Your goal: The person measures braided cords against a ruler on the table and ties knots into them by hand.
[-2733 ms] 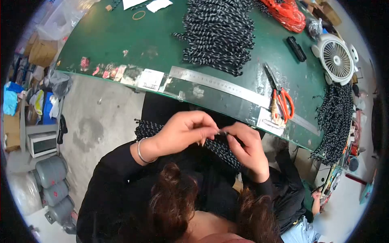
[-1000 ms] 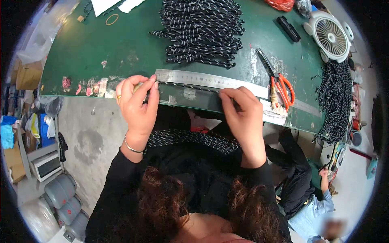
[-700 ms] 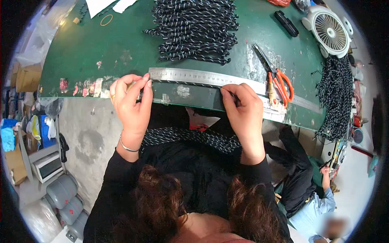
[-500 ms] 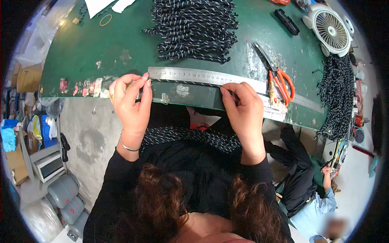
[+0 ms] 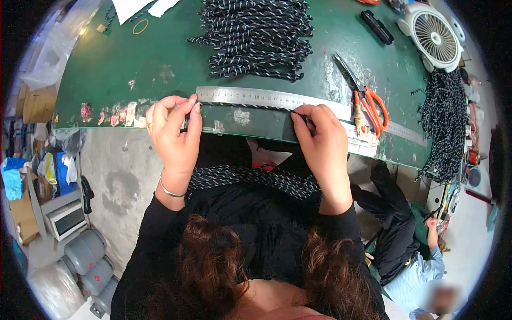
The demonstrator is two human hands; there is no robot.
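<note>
A black cord with pale flecks (image 5: 242,106) is stretched straight along the near edge of a steel ruler (image 5: 250,96). My left hand (image 5: 173,120) pinches the cord at the ruler's left end. Farther right, my right hand (image 5: 321,128) pinches the same cord and partly covers the ruler's lower edge. Orange-handled scissors (image 5: 376,109) lie just beyond my right hand, across the ruler. More of the flecked cord (image 5: 250,178) lies in a thick hank over my lap.
On the green table (image 5: 133,58) several cord bundles (image 5: 256,40) are stacked at the back. A black object (image 5: 377,28), a white fan (image 5: 436,38) and a hanging bunch of cords (image 5: 444,122) are to the right. A co-worker (image 5: 410,277) sits at lower right.
Almost nothing differs. Both hands keep their pinch on the cord, and the whole view has shifted very slightly.
</note>
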